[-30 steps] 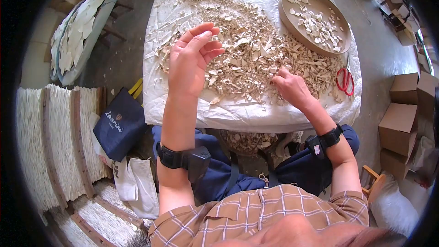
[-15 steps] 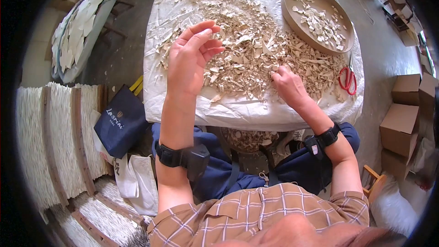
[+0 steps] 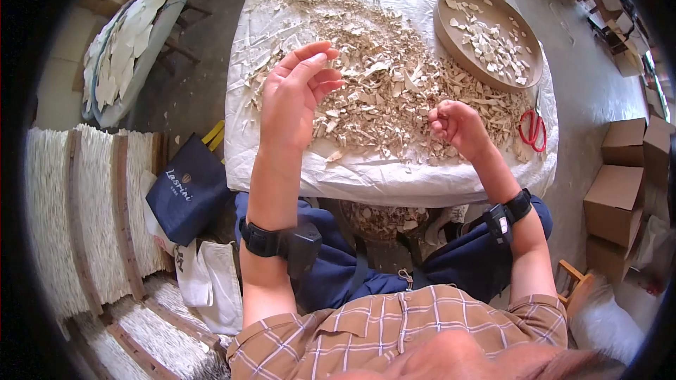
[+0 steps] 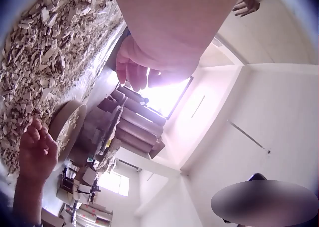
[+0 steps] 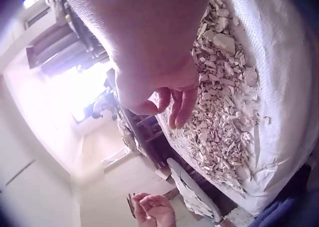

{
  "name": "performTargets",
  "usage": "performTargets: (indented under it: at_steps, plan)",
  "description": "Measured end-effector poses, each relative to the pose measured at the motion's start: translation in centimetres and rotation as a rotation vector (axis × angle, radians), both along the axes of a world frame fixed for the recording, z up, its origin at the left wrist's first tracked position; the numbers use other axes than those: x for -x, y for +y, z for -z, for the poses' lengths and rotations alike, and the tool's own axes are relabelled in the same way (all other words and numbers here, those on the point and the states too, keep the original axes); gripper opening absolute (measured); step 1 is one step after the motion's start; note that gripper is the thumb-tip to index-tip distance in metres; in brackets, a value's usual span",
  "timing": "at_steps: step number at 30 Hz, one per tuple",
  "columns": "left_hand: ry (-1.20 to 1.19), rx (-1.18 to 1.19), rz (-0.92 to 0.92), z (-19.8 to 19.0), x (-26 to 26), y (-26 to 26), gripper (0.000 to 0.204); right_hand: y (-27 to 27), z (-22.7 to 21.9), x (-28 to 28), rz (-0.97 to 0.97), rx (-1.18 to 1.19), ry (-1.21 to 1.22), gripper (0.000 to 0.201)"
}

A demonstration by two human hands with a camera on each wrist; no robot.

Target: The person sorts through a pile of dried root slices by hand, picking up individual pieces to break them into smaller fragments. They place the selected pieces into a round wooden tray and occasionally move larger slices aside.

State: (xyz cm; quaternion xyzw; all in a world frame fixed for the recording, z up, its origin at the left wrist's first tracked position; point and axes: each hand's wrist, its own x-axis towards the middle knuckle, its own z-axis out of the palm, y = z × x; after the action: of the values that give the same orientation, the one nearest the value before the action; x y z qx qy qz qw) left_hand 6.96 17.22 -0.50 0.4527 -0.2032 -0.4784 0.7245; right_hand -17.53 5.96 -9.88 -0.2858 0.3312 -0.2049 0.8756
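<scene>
A wide heap of pale, flaky pieces [image 3: 380, 77] covers the white cloth [image 3: 282, 176] on the table. Above the heap's left side, the left hand [image 3: 290, 98] is raised with its fingers loosely bent and parted, nothing plainly seen in it. The right hand [image 3: 458, 127] is at the heap's near right edge, turned partly palm up, fingers curled; no piece can be made out in it. In the right wrist view its bent fingers [image 5: 177, 107] hang beside the heap. The round shallow tray [image 3: 451, 39] with pale pieces lies behind it.
Red-handled scissors [image 3: 533, 130] lie at the table's right edge. A container of pieces [image 3: 387, 219] sits below the near edge. Left of the table stand a dark bag [image 3: 179, 183], stacked white sheets [image 3: 91, 218] and an oval rack [image 3: 127, 49]; cardboard boxes [image 3: 616, 183] stand right.
The right hand has turned from knuckles up, fingers in the heap, to partly palm up and shifted slightly right. The left hand has hardly moved. The view has shifted a little.
</scene>
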Motion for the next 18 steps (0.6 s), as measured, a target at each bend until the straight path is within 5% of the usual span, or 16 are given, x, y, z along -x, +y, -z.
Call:
performTargets:
  at_steps: [5,8,11,18]
  plan:
    - [-0.008,-0.027,0.009,0.2,0.1,0.0,0.016,0.0,0.9,0.2,0.028,-0.025,-0.084,0.011]
    - [-0.03,-0.022,0.018,0.3,0.3,-0.3,0.017,0.5,1.0,-0.2,-0.211,0.593,0.513,0.015]
    - [-0.046,-0.021,0.034,0.5,0.3,-0.5,0.017,1.9,2.7,-0.2,-0.241,1.6,0.799,0.01]
    - [-0.075,-0.035,0.064,0.4,0.4,-0.5,0.02,2.5,2.7,-0.3,-0.315,1.872,1.025,0.005]
